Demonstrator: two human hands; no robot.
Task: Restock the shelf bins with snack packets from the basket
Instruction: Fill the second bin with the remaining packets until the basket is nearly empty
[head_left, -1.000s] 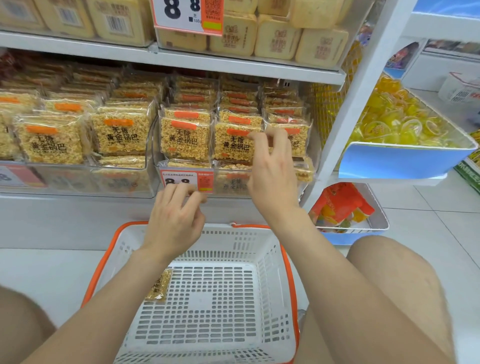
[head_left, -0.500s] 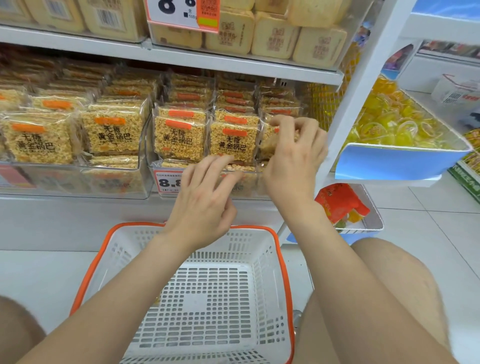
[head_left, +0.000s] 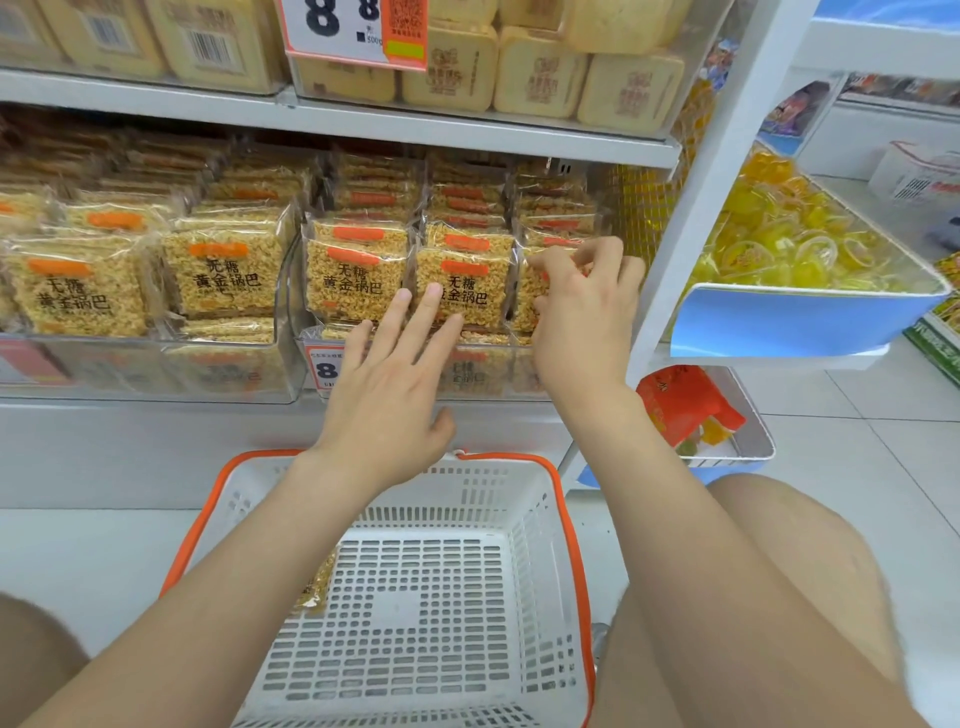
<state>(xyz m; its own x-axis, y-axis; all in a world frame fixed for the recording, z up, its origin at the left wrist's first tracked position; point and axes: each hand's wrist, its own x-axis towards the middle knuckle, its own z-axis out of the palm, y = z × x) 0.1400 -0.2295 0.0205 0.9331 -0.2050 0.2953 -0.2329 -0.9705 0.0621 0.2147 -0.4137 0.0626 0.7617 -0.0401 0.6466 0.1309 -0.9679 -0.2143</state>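
Note:
Clear shelf bins (head_left: 291, 358) hold rows of golden rice-crisp snack packets (head_left: 356, 275) with orange labels. My left hand (head_left: 387, 384) stretches flat, its fingertips touching the front packet (head_left: 470, 283) in the middle row of the right bin. My right hand (head_left: 584, 317) has its fingers curled round the top of the rightmost front packet (head_left: 524, 299), mostly hiding it. Below on the floor sits the white basket (head_left: 563, 519) with an orange rim. One snack packet (head_left: 317, 587) lies inside it, partly hidden by my left forearm.
An upper shelf (head_left: 467, 130) carries pale boxed cakes and a price tag (head_left: 358, 31). A white shelf post (head_left: 727, 171) rises at the right. Beyond it a blue tray (head_left: 789, 322) holds yellow jelly cups. My bare knees flank the basket.
My left hand has risen from the bin's front edge and straightened onto the middle packet. My right hand has shifted right and curled round the rightmost packet.

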